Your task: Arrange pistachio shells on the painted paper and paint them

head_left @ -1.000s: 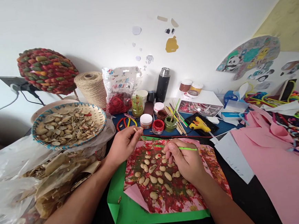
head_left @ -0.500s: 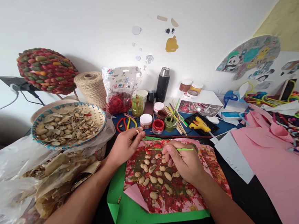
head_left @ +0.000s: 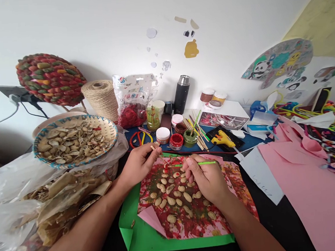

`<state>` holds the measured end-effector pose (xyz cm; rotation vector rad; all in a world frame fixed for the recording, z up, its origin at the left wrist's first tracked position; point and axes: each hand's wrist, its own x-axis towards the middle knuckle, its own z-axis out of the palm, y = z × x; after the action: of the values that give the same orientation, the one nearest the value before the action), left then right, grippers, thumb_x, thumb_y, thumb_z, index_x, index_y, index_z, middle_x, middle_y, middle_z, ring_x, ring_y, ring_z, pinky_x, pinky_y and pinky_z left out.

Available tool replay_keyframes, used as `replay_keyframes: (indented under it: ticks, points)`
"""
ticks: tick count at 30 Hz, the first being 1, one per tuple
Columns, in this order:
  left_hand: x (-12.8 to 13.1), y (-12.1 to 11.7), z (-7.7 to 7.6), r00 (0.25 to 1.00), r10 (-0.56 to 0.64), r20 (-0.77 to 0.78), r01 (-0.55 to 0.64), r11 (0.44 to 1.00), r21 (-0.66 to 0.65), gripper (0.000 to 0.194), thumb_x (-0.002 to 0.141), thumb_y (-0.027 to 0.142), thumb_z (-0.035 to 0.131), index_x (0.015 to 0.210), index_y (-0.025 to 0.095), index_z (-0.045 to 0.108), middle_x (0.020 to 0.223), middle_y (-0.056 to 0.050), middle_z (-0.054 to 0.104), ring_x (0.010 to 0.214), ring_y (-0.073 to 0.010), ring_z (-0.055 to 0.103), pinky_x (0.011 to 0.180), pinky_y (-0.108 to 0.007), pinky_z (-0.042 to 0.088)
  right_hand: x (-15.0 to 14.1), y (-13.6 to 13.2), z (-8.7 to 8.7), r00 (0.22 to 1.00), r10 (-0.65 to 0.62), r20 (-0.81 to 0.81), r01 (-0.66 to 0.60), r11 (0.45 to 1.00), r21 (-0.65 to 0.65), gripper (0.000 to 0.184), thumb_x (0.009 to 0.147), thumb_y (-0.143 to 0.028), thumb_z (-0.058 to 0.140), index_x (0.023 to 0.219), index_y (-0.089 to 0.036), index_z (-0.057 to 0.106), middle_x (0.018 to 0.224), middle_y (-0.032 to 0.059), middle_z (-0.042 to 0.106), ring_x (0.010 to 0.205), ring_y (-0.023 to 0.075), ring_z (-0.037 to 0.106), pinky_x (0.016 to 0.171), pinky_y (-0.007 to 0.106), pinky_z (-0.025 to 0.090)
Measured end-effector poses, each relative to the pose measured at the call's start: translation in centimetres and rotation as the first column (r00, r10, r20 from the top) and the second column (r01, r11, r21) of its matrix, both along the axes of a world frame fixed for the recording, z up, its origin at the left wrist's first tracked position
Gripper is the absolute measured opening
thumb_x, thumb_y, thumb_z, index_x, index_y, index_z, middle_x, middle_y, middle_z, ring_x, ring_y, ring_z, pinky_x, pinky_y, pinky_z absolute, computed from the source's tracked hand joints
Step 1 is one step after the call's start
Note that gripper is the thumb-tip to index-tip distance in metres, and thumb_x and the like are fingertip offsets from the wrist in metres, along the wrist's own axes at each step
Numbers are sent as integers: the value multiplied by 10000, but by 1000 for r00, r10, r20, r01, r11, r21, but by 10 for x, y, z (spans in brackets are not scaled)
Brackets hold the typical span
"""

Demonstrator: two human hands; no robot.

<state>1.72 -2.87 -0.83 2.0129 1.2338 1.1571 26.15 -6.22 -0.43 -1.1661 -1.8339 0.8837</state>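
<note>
My left hand [head_left: 138,163] is closed on a thin wooden stick [head_left: 155,150] at the far left corner of a paint-smeared pink sheet [head_left: 236,186]. My right hand [head_left: 204,178] grips a green paintbrush [head_left: 206,162] lying almost level, its tip pointing left toward the stick's lower end. Several pale shells [head_left: 173,196] lie on the red and green stained sheet, under and left of my right hand. The sheet rests on green paper [head_left: 133,230].
Paint jars [head_left: 177,141] and a cup of brushes [head_left: 190,138] stand just beyond the sheet. A yellow glue gun [head_left: 222,139], a woven basket of shells [head_left: 76,140], a twine spool [head_left: 100,98], a black flask [head_left: 182,94] and pink paper [head_left: 312,191] surround the work.
My right hand has lifted the green brush slightly and swung it toward the stick in my left hand. My left hand has barely shifted.
</note>
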Motion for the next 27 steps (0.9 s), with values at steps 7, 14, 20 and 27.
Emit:
replay_keyframes:
  ticks: [7, 14, 20, 27]
  points:
    - [2, -1, -5, 999, -35, 4, 35, 999, -15, 357, 1087, 386, 530, 812, 187, 641, 771, 15, 680, 684, -124, 577, 704, -232, 450, 1, 1, 1, 1000, -9, 15, 9, 1000, 14, 520, 1151, -550, 388, 858, -221, 663, 656, 1, 687, 539, 148, 654, 555, 249, 484]
    - [5, -3, -8, 997, -60, -54, 59, 998, -23, 350, 1091, 393, 518, 850, 184, 663, 777, 14, 673, 705, -127, 599, 715, -228, 450, 4, 1, 2, 999, -34, 31, 33, 999, 30, 509, 1152, -522, 398, 846, -221, 670, 646, -1, 676, 540, 153, 649, 571, 266, 476]
    - [3, -1, -8, 998, -41, -50, 40, 999, -21, 355, 1088, 400, 512, 846, 183, 656, 798, 5, 693, 717, -135, 614, 729, -234, 459, 5, 1, 3, 998, -59, 26, 57, 997, 60, 484, 1151, -485, 422, 834, -224, 677, 607, -17, 655, 536, 149, 639, 586, 267, 466]
    - [4, -1, -7, 997, -64, -53, 60, 996, -62, 379, 1088, 415, 505, 843, 184, 680, 796, -6, 700, 721, -146, 616, 724, -252, 456, 6, 1, 6, 995, -99, -26, 101, 988, 120, 478, 1149, -466, 438, 805, -220, 661, 537, -34, 615, 478, 134, 600, 545, 249, 440]
